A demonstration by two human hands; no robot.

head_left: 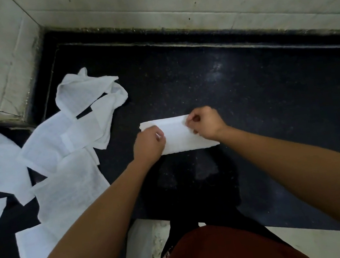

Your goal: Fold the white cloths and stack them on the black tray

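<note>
Both bare arms reach forward and down, the forearms slanting in toward each other so the hands end up close together. The left hand (149, 146) is knuckles-up, its fingers curled under and pinching the left end of the cloth (179, 137). The right hand (204, 123) sits a little farther out, wrist bent slightly, fingers curled, with thumb and forefinger nipping the cloth's right end near its far edge.
</note>
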